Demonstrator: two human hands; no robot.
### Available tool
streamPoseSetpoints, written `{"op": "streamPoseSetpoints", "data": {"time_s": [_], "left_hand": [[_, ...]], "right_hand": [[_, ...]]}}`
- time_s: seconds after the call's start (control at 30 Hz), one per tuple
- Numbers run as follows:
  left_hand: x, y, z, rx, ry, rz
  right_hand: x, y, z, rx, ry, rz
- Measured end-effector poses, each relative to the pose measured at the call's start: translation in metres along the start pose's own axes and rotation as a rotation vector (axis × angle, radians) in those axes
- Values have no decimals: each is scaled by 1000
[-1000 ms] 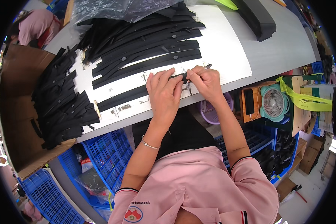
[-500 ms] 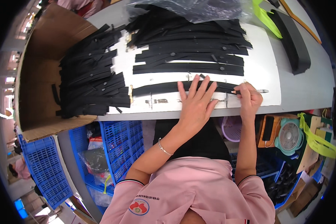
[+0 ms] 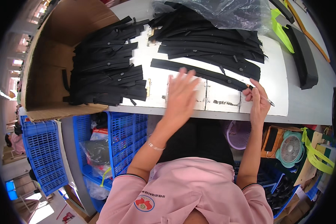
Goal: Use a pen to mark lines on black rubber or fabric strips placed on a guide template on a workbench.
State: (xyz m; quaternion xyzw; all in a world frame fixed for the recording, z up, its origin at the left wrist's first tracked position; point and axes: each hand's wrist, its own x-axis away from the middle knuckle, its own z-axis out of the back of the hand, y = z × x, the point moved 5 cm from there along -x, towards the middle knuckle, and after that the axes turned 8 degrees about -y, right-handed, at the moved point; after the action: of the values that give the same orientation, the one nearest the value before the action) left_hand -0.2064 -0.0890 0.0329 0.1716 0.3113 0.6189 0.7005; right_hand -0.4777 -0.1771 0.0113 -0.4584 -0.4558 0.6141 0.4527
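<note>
My left hand (image 3: 181,99) is over the white board, fingers stretched apart and smeared by motion; it holds nothing. Its fingertips are at the near edge of a long black fabric strip (image 3: 207,74), and I cannot tell whether they touch it. The strip slants from upper left to lower right and carries a small dark tab and a round dot. At its right end, my right hand (image 3: 259,106) is closed on a slim pen (image 3: 268,99) with a silvery end. Whether that hand also grips the strip is unclear.
The white board (image 3: 276,78) bears dark lines and worn marks. Black strips are heaped beyond (image 3: 209,41) and at left (image 3: 108,67), beside a cardboard box (image 3: 48,67). Clear plastic (image 3: 227,13) covers the far strips. A long black block (image 3: 304,59) stands right; blue crates (image 3: 128,138) sit below.
The strip has moved away from me, off the board's marks, and now slants. My left hand has lifted from it and moved left. The pen has tilted; the whole view has shifted somewhat.
</note>
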Motion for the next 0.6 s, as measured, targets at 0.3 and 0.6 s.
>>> {"op": "streamPoseSetpoints", "data": {"time_s": [0.3,0.6], "left_hand": [[88,-104,100,-489,126,292],[48,-63,82,-345,215,126]], "right_hand": [[-9,-20,-16,405,-35,193],[-8,-15,-12,388,15,229]]}}
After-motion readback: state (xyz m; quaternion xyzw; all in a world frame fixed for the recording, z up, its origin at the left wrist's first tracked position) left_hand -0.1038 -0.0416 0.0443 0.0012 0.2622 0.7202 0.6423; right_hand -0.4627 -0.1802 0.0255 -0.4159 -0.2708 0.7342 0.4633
